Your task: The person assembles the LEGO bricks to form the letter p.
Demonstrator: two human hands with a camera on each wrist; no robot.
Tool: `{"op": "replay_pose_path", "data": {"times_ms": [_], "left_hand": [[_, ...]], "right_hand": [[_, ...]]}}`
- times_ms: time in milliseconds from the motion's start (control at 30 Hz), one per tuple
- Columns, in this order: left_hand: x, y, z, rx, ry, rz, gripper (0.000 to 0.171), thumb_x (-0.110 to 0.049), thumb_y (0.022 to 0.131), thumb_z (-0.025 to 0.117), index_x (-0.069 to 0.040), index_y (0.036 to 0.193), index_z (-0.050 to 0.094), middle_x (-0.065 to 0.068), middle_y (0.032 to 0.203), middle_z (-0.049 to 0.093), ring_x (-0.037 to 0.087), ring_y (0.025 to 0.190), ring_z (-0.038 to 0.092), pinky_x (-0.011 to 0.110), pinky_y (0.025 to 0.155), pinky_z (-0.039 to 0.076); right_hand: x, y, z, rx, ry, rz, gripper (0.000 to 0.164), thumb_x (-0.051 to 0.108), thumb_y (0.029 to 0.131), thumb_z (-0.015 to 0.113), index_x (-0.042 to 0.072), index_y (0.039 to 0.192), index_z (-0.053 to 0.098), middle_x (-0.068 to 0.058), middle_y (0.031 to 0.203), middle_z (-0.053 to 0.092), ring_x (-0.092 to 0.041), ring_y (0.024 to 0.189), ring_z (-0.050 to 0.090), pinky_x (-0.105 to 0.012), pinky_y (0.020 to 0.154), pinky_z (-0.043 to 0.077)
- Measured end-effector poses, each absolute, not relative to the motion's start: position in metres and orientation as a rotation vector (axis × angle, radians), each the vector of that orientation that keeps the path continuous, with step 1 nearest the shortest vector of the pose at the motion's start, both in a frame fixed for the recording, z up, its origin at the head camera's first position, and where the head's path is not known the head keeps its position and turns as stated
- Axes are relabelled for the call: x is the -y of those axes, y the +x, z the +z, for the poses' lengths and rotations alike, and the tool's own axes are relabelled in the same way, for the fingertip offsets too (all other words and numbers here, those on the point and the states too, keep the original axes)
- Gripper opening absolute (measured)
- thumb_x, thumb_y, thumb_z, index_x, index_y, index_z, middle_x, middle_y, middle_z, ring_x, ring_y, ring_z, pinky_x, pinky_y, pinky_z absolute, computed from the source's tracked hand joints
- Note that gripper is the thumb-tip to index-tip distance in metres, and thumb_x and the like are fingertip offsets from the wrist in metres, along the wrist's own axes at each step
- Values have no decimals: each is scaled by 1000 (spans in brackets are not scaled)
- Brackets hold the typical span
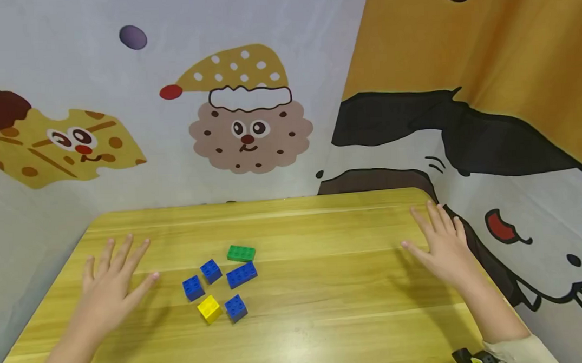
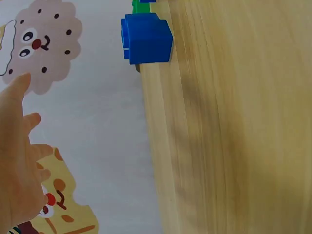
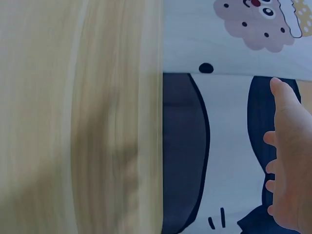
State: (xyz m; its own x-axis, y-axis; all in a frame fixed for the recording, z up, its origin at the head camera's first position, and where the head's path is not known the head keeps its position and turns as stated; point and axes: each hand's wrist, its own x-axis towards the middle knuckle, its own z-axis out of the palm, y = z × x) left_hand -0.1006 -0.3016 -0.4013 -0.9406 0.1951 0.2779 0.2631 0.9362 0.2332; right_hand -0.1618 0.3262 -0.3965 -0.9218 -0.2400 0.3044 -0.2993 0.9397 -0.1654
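My left hand (image 1: 109,289) hovers over the table's left side, fingers spread and holding nothing. To its right lies a loose group of toy bricks. A green brick (image 1: 241,253) is at the back, with a long blue brick (image 1: 242,274) just in front of it. Two shorter blue bricks, one (image 1: 211,271) behind the other (image 1: 193,288), are on the group's left. In front sit a yellow brick (image 1: 209,309) and another blue brick (image 1: 236,308). Over the table's right edge, my right hand (image 1: 445,250) is spread too, away from the bricks and with nothing in it.
The wooden table (image 1: 325,299) has rounded back corners. Behind it hangs a printed cloth (image 1: 164,181) with cartoon food, and on the right a large cartoon animal (image 1: 540,203). A black strap device (image 1: 479,358) is on the right wrist.
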Motion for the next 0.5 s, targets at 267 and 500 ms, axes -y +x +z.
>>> {"op": "replay_pose_path", "data": {"times_ms": [267,500], "left_hand": [[286,-91,-407,2731,-360,-466,72,-40,95,55,-20,154,19,16,158,8,37,143,-5,60,106,-12],[270,-83,-417,2612,-373,-569,71,-34,92,60,-16,152,27,18,156,16,41,141,5,61,107,-6]], "right_hand": [[-303,-148,-404,2757,454,331,77,45,92,59,10,152,25,-25,155,12,-38,143,1,-57,110,-5],[-280,-138,-408,2668,511,419,77,43,88,64,8,149,31,-23,154,17,-36,142,7,-52,112,-2]]}}
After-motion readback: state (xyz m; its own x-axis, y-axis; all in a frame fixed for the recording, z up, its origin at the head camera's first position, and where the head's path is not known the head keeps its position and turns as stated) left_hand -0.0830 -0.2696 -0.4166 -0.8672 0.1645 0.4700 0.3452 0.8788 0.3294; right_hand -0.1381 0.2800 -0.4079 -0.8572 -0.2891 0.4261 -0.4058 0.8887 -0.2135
